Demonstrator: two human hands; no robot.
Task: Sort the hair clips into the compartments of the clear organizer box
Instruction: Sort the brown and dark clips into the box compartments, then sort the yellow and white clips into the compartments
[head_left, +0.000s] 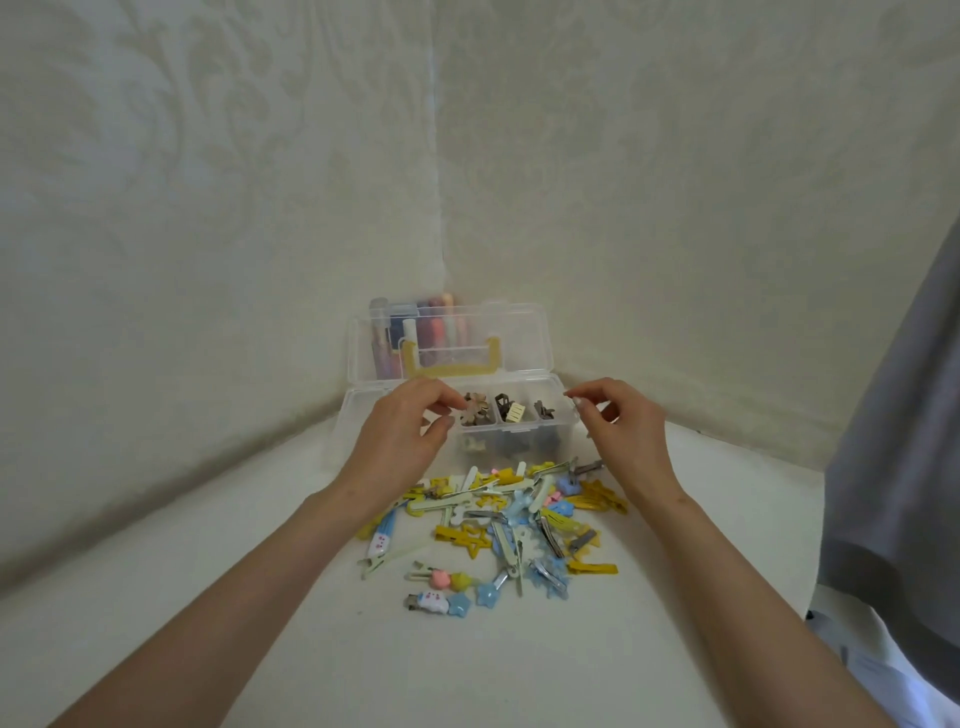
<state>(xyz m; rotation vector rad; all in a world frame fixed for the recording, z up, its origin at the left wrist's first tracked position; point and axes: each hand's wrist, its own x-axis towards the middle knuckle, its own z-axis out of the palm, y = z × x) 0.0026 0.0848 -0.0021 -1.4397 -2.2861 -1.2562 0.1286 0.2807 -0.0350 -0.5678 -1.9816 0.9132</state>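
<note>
Sorting in progress: left hand (402, 436) pinching beige flower clip (470, 413) over left compartment of clear organizer box (511, 428), apparently about to drop it in. Right hand (621, 423) hovering at box's right end, fingertips pinched on something small and pale; cannot tell what. Brown clips already lying in three top compartments. Box sitting open at bench (208, 597) corner. Next move calling for picking from mixed yellow, blue, cream clip pile (506, 525) just in front of box.
</note>
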